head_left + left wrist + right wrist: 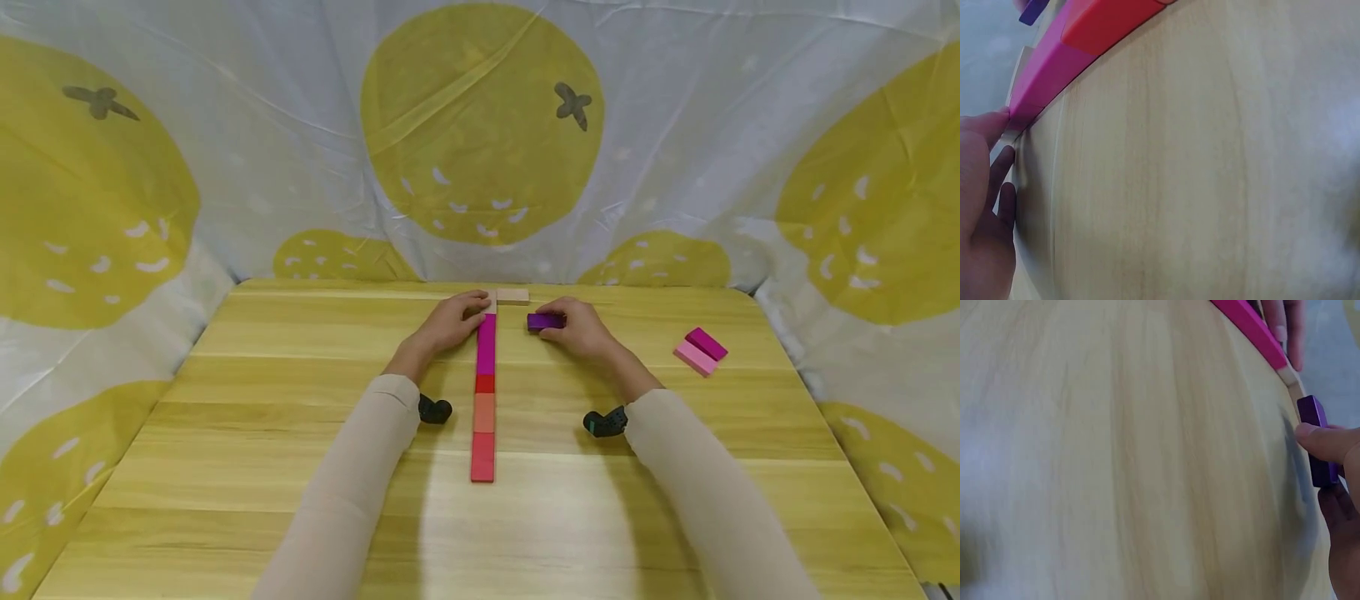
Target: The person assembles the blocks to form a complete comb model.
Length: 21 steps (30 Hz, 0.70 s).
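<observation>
A line of blocks runs up the table's middle: a coral-red block (483, 458), an orange block (484, 412), a short red block (485, 384) and a long magenta stretch (486, 346). At the line's far end, a pale block (491, 303) shows partly behind the fingers of my left hand (450, 322). Those fingers touch the line near where magenta meets pale, seen close in the left wrist view. To the right, my right hand (585, 332) pinches a purple block (1315, 440) between thumb and fingers, apart from the line.
Another pale wooden block (513, 296) lies crosswise at the line's far end, near the table's back edge. Over on the right, a magenta block (707, 342) and a pink block (696, 357) lie side by side. A patterned curtain (480, 125) hangs behind the table.
</observation>
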### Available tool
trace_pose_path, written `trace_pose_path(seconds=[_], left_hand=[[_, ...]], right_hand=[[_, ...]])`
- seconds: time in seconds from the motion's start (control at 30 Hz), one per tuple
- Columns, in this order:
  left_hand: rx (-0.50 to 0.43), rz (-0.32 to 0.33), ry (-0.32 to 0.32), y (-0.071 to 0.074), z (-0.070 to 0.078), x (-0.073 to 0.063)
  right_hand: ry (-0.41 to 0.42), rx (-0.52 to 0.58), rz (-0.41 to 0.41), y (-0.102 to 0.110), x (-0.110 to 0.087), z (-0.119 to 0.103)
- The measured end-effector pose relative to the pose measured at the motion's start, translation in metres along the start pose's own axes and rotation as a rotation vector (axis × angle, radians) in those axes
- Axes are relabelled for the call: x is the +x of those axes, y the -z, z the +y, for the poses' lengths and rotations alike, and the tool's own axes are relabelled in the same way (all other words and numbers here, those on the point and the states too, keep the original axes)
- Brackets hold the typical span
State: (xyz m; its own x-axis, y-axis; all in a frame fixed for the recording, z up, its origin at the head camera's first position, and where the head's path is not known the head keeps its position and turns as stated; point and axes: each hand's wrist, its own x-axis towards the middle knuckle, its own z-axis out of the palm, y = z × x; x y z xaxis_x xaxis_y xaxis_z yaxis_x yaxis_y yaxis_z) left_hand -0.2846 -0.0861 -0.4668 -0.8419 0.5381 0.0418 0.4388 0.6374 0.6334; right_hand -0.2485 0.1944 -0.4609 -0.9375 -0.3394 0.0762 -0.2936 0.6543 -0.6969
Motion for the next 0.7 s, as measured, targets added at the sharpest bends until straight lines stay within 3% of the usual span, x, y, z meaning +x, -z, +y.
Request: trace_pose_path(seconds=[0.43, 0.7], left_hand=[[-0.004, 0.004, 0.019, 0.002, 0.0, 0.0], [-0.018, -0.007, 0.019, 0.002, -0.001, 0.0]], right_hand=[[-0.021, 0.01, 0.12, -0.039, 0.018, -0.014], [-0.008, -0.049, 0.116, -0.049, 0.023, -0.026]])
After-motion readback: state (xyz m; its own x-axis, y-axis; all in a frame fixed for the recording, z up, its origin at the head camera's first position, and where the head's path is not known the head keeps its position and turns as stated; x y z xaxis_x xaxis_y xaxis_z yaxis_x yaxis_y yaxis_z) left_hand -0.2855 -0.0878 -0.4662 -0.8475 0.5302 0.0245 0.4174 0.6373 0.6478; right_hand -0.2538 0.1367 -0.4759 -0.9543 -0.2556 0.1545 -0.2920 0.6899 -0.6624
